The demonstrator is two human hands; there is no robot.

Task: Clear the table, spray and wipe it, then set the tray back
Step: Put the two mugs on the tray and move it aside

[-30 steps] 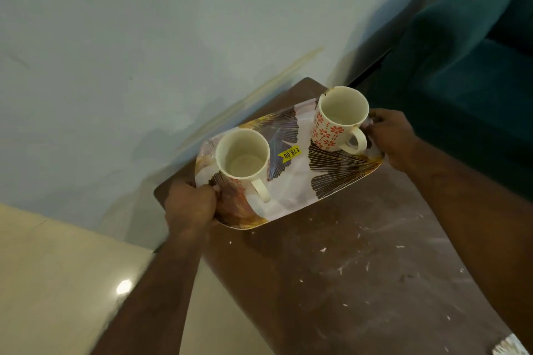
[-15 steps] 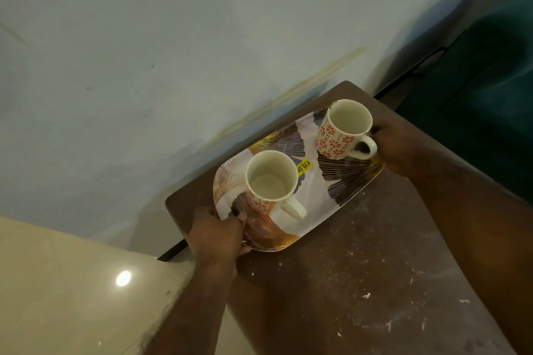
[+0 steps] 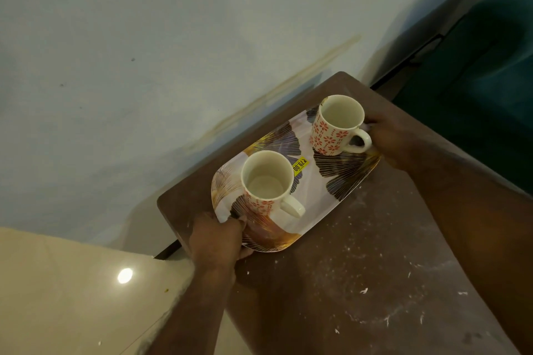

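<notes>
A white tray [image 3: 314, 199] with dark and gold leaf prints and a yellow price sticker sits at the far corner of a brown table [image 3: 360, 282]. Two empty cream mugs with red flower patterns stand on it: the near mug [image 3: 266, 181] at its left end, the far mug [image 3: 337, 125] at its right end. My left hand [image 3: 217, 239] grips the tray's near-left end. My right hand [image 3: 389, 138] holds the far-right end, behind the far mug's handle. White crumbs and dusty smears cover the tabletop.
A pale blue wall [image 3: 173, 52] with a yellowish streak runs right behind the table. A dark teal sofa [image 3: 490, 81] stands to the right. Beige glossy floor [image 3: 72, 297] lies to the left below the table's edge.
The tray with both mugs has sunk lower toward the tabletop and shifted right in view as my head turned; both hands keep their grip on its ends.
</notes>
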